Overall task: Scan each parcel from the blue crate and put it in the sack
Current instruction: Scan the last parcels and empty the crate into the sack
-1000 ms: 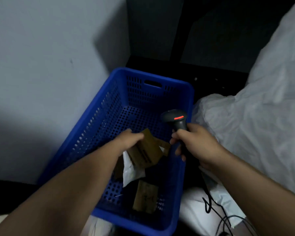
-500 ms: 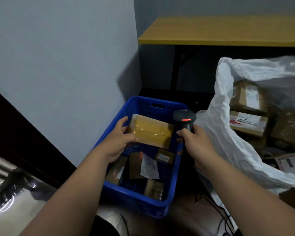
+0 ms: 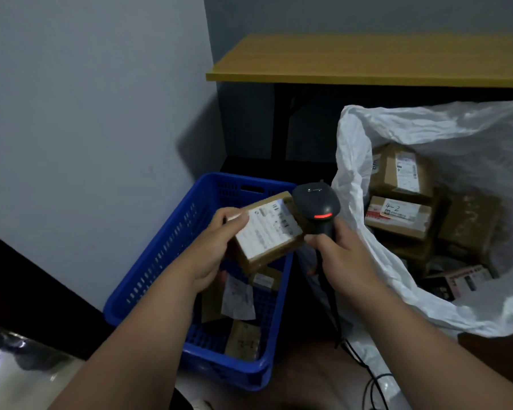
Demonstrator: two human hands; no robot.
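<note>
Centre frame: left hand grips one parcel, label up, above blue crate; right hand grips scanner, touching parcel's right edge. Crate: about four parcels. Sack right, mouth open, roughly five boxes.

Dim bluish indoor light, soft overall blur, deep shadow under the desk, wide-angle bending at edges

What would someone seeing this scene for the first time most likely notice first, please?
Probably the brown parcel held at the centre over the blue crate, its white label facing up, gripped by the left hand. Right beside it the right hand holds a dark scanner with a red light glowing. To the right, the white sack gapes open, showing boxes inside.
</note>
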